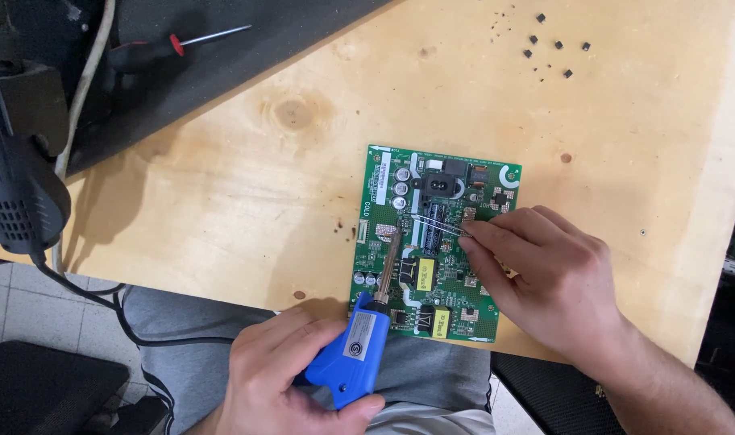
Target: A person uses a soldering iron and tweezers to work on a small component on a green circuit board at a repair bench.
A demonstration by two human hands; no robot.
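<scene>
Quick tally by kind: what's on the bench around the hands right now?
Green circuit board: 1
Blue-handled soldering iron, in the left hand: 1
Tweezers, in the right hand: 1
Red-handled screwdriver: 1
Small black loose parts at the far right: 6
Black heat gun: 1
Total: 11

circuit board [436,246]: green | soldering iron handle [350,358]: blue | table [222,177]: pale wood | screwdriver [174,44]: red-black

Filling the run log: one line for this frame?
left hand: grips blue soldering iron | right hand: holds tweezers | both over green circuit board
</scene>
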